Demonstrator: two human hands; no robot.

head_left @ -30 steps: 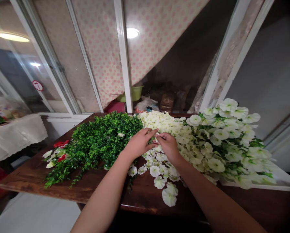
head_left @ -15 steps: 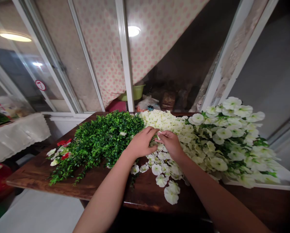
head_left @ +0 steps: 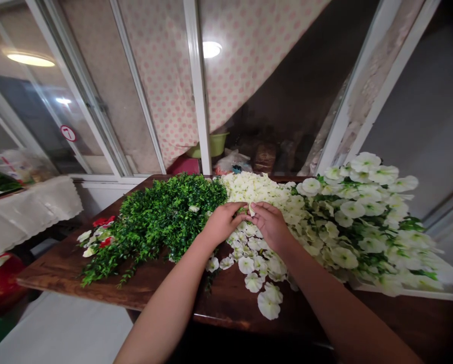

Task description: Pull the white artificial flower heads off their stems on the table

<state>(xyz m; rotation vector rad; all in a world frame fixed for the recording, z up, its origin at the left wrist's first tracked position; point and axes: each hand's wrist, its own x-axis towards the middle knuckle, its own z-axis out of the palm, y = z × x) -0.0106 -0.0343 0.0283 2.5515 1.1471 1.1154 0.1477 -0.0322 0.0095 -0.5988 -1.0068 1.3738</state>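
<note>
My left hand (head_left: 221, 222) and my right hand (head_left: 271, 226) meet above the loose white flower heads, fingertips almost touching. A small white flower (head_left: 252, 209) is pinched in the fingers of my right hand. My left thumb and fingers are closed together beside it; a bit of green shows there, too small to make out. Just left lies a heap of green leaf sprigs (head_left: 165, 217), artificial-looking, with a white bloom on top. Under and beyond my hands spreads a pile of white flower heads (head_left: 256, 187), several of them loose toward the table's front edge.
At the right stand bunched white flowers with leaves (head_left: 362, 207), over a white tray edge (head_left: 415, 292). Red and white flowers (head_left: 104, 227) lie at the left end of the brown wooden table (head_left: 55, 265). Behind the table rises a framed window (head_left: 199, 91) with a dotted curtain.
My left hand's thumb and fingers have drawn together by the flower. My right hand has turned slightly, showing the white flower more clearly. The view has shifted a little.
</note>
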